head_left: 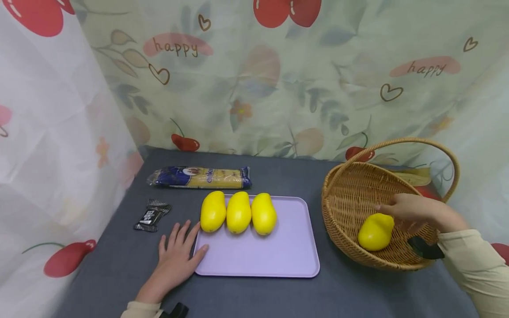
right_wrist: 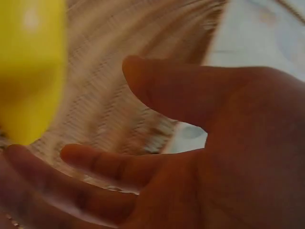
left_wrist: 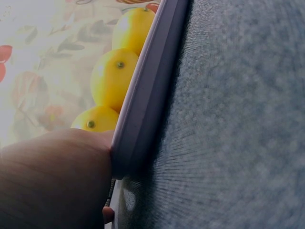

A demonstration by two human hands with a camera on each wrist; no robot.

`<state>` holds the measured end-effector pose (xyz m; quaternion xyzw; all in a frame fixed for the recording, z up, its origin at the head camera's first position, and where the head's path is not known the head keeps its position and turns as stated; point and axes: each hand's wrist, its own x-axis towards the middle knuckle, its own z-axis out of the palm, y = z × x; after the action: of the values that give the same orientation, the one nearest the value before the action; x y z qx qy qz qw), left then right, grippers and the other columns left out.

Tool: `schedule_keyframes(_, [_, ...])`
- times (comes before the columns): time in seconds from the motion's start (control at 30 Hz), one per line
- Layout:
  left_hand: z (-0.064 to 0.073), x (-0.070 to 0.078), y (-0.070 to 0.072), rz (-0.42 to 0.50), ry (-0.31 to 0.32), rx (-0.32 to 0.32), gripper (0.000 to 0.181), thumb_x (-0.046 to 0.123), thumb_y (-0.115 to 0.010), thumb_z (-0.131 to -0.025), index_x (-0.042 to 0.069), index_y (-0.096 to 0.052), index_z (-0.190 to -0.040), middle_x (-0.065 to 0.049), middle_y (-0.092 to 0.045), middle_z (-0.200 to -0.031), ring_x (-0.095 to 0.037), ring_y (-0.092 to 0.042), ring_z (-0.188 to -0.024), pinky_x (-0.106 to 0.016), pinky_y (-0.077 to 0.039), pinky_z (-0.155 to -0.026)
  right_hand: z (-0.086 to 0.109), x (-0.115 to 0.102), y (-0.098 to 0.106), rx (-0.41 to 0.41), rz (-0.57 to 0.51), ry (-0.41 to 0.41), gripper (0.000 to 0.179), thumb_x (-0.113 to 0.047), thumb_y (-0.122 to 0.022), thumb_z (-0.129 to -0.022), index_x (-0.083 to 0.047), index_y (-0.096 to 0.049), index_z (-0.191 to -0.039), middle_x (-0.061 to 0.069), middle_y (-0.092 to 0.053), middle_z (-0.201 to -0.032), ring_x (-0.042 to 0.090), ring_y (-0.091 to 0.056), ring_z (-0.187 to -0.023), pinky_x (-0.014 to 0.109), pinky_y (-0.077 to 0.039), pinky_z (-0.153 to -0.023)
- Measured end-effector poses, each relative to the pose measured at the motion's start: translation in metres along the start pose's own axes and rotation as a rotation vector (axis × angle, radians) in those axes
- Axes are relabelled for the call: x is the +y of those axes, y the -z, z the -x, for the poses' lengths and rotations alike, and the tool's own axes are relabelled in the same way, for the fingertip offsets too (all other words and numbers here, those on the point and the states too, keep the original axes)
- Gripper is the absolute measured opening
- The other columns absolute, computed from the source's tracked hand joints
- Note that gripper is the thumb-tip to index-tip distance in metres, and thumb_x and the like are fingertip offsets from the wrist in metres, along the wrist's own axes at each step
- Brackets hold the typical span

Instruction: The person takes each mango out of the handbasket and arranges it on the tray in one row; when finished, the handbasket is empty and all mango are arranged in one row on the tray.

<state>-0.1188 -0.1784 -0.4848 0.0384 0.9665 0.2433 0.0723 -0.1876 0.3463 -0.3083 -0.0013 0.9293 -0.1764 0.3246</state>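
Observation:
Three yellow mangoes point(head_left: 238, 213) lie side by side along the back left of a lilac tray point(head_left: 278, 256). At the tray's left edge rests my left hand point(head_left: 176, 256), its fingers spread on the table and its thumb over the rim. A fourth mango point(head_left: 375, 232) lies inside a wicker basket point(head_left: 346, 190) on the right. My right hand point(head_left: 413, 212) reaches into that basket beside this mango, with nothing in its grasp. In the right wrist view, the thumb stands well apart from the fingers and the mango point(right_wrist: 31, 67) is just beyond the fingertips.
Behind the tray lies a clear and blue pack of pasta point(head_left: 203, 177). A small black wrapped packet point(head_left: 152, 215) sits left of the tray. The basket's tall handle point(head_left: 453, 163) arches over its back. Printed curtains point(head_left: 254, 88) border the grey table point(head_left: 254, 300).

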Motion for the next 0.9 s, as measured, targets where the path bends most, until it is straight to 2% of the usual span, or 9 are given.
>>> schedule_keyframes(0.1, [0.0, 0.0, 0.0, 0.003, 0.001, -0.001, 0.073, 0.058, -0.044, -0.095, 0.018, -0.025, -0.153, -0.02, -0.015, -0.158, -0.044, 0.001, -0.144, -0.07, 0.007, -0.106, -0.011, 0.016, 0.0, -0.064, -0.005, -0.073, 0.082, -0.058, -0.045, -0.095, 0.015, -0.039, -0.131, 0.017, -0.058, -0.091, 0.021, -0.062, -0.07, 0.038, -0.055, -0.062])
schedule_keyframes(0.2, [0.001, 0.0, 0.0, 0.005, 0.002, 0.001, 0.073, 0.058, -0.044, -0.095, 0.018, -0.026, -0.153, -0.02, -0.015, -0.158, -0.044, 0.001, -0.144, -0.07, 0.007, -0.106, -0.02, 0.024, -0.004, -0.102, -0.019, -0.093, 0.092, -0.06, -0.047, -0.093, 0.017, -0.027, -0.139, 0.029, -0.055, -0.107, 0.024, -0.065, -0.075, 0.04, -0.054, -0.062])
schedule_keyframes(0.3, [0.0, 0.0, 0.0, 0.003, 0.003, 0.003, 0.073, 0.058, -0.045, -0.095, 0.019, -0.025, -0.153, -0.02, -0.015, -0.158, -0.044, 0.001, -0.144, -0.07, 0.007, -0.106, -0.026, 0.025, -0.009, -0.125, -0.059, -0.079, 0.099, -0.059, -0.052, -0.091, 0.016, -0.015, -0.144, 0.044, -0.039, -0.125, 0.028, -0.066, -0.078, 0.043, -0.054, -0.063])
schedule_keyframes(0.4, [-0.001, 0.0, 0.0, 0.001, 0.005, 0.001, 0.073, 0.058, -0.044, -0.095, 0.019, -0.025, -0.153, -0.02, -0.015, -0.158, -0.044, 0.001, -0.144, -0.07, 0.007, -0.106, -0.03, 0.022, -0.012, -0.137, -0.101, -0.053, 0.102, -0.052, -0.06, -0.09, 0.013, -0.005, -0.146, 0.048, -0.023, -0.135, 0.032, -0.063, -0.088, 0.045, -0.056, -0.066])
schedule_keyframes(0.5, [-0.001, 0.0, 0.0, 0.003, 0.005, -0.004, 0.073, 0.059, -0.044, -0.095, 0.019, -0.025, -0.153, -0.02, -0.015, -0.158, -0.044, 0.001, -0.144, -0.07, 0.007, -0.106, -0.034, 0.02, -0.015, -0.127, -0.094, 0.02, 0.099, -0.043, -0.066, -0.088, 0.009, -0.007, -0.148, 0.047, -0.025, -0.134, 0.033, -0.058, -0.096, 0.043, -0.056, -0.069])
schedule_keyframes(0.57, [-0.001, 0.0, 0.0, 0.004, 0.006, -0.006, 0.074, 0.059, -0.043, -0.094, 0.019, -0.025, -0.153, -0.019, -0.014, -0.158, -0.044, 0.001, -0.145, -0.07, 0.007, -0.106, -0.037, 0.019, -0.017, -0.108, -0.055, 0.107, 0.092, -0.034, -0.069, -0.088, 0.006, -0.013, -0.148, 0.045, -0.031, -0.133, 0.037, -0.054, -0.104, 0.043, -0.054, -0.073])
schedule_keyframes(0.7, [-0.001, 0.001, 0.0, 0.007, 0.005, -0.003, 0.074, 0.059, -0.044, -0.095, 0.019, -0.025, -0.153, -0.02, -0.015, -0.158, -0.044, 0.001, -0.145, -0.07, 0.008, -0.106, -0.042, 0.019, -0.02, -0.047, 0.057, 0.266, 0.079, -0.021, -0.07, -0.086, 0.004, -0.025, -0.146, 0.042, -0.039, -0.133, 0.05, -0.046, -0.118, 0.053, -0.048, -0.086])
schedule_keyframes(0.77, [-0.001, 0.001, -0.001, 0.007, 0.003, 0.001, 0.073, 0.059, -0.044, -0.095, 0.018, -0.025, -0.153, -0.02, -0.015, -0.158, -0.044, 0.001, -0.145, -0.07, 0.008, -0.106, -0.042, 0.019, -0.021, -0.012, 0.105, 0.297, 0.074, -0.018, -0.07, -0.086, 0.005, -0.029, -0.144, 0.04, -0.042, -0.132, 0.054, -0.043, -0.121, 0.058, -0.045, -0.09])
schedule_keyframes(0.9, [0.0, 0.0, -0.001, 0.003, 0.006, 0.002, 0.074, 0.059, -0.044, -0.095, 0.018, -0.025, -0.153, -0.02, -0.015, -0.158, -0.044, 0.001, -0.145, -0.07, 0.008, -0.106, -0.041, 0.02, -0.023, 0.023, 0.135, 0.278, 0.071, -0.025, -0.068, -0.088, 0.007, -0.034, -0.141, 0.038, -0.047, -0.127, 0.052, -0.048, -0.117, 0.058, -0.046, -0.088])
